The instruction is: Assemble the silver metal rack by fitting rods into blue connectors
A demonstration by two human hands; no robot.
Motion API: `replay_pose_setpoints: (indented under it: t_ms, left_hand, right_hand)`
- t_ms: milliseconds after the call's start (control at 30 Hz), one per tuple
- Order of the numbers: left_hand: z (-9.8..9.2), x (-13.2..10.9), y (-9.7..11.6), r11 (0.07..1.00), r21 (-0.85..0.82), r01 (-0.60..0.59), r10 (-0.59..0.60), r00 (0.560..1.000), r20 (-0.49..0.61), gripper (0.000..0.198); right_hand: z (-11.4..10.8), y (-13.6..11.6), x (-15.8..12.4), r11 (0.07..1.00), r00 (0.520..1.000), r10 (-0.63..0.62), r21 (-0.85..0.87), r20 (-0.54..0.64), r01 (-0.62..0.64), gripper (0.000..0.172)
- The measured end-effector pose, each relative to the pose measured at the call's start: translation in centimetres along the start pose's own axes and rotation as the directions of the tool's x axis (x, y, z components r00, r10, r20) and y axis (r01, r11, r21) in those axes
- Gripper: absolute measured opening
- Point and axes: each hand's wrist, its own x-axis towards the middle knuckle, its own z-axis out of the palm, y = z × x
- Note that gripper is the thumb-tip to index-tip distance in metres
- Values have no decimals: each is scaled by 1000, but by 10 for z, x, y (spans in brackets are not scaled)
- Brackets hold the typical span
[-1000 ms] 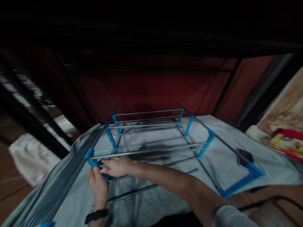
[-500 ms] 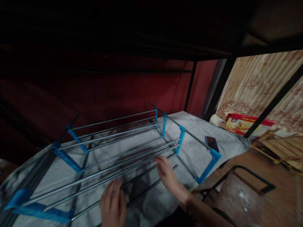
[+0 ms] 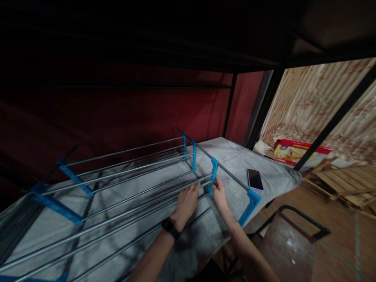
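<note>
A rack of grey metal tubes (image 3: 126, 213) with blue plastic brackets lies on a grey sheet. My left hand (image 3: 186, 200), with a dark watch on its wrist, is over the front tubes close to their right ends; its fingers are closed around a tube, their tips partly hidden. My right hand (image 3: 219, 195) grips the lower part of a blue bracket (image 3: 214, 166) where those tubes meet it. Beyond my right hand, a long side tube (image 3: 232, 176) runs to a corner bracket (image 3: 249, 205).
A phone (image 3: 255, 179) lies on the sheet (image 3: 235, 156) to the right. Dark bed-frame posts (image 3: 230, 105) and an overhead surface enclose the space. On the floor side are a chair (image 3: 293, 239), a wooden slatted piece (image 3: 346, 178) and a red and yellow box (image 3: 299, 150).
Both hands have moved forward: the left to the right along the tubes, the right onto the blue bracket. The view has shifted slightly right.
</note>
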Motion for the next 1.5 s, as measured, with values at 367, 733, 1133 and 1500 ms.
replay_pose_setpoints:
  t_ms: [367,733,1133,1500]
  left_hand:
    - [0,21,-4,975,-218,48,-59,997,-43,53]
    - [-17,16,3,994,-71,88,-86,996,29,45]
    - [-26,5,0,998,-19,58,-57,998,23,50]
    - [-26,0,-5,999,-13,42,-42,999,25,52]
  right_hand:
    - [-2,-12,5,979,995,81,190,-54,-69,60]
    - [4,-1,3,936,994,2,351,-108,36,57]
    - [13,-6,-5,942,989,-69,317,-131,108,60]
    - [21,-12,-14,952,989,-58,292,-140,97,58]
